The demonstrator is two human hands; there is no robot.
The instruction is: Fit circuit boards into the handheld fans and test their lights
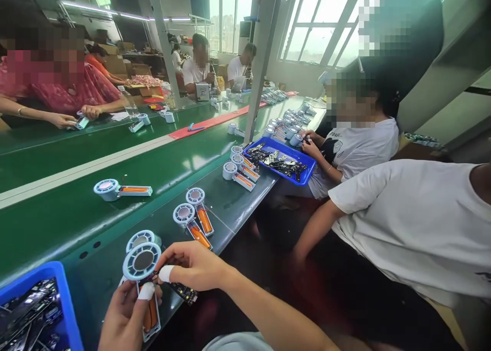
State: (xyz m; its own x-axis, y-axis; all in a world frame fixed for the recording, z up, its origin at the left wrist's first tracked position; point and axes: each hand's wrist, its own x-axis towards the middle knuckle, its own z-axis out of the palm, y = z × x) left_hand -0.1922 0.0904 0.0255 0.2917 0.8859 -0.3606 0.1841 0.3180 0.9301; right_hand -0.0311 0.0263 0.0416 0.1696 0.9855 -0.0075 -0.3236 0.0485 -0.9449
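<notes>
My left hand (128, 307) is closed around the handle of a light blue handheld fan (142, 262), its round head facing up. The handle lies open, with an orange battery-like part inside. My right hand (197, 266) is pinched at the fan's neck. Beneath its fingers a narrow black circuit board (184, 292) sticks out; the fingers hide its upper end and whatever joins it to the fan. White coverings wrap both thumbs. Directly behind the held fan stands another fan (142, 236), partly covered by it.
A blue tray (69, 310) of circuit boards is at lower left; another blue tray (312, 174) sits farther right. Several open fans (184, 214) lie along the bench, and one fan (106, 187) rests on the green belt (57, 220). Co-workers sit on both sides; a post (261, 69) rises mid-view.
</notes>
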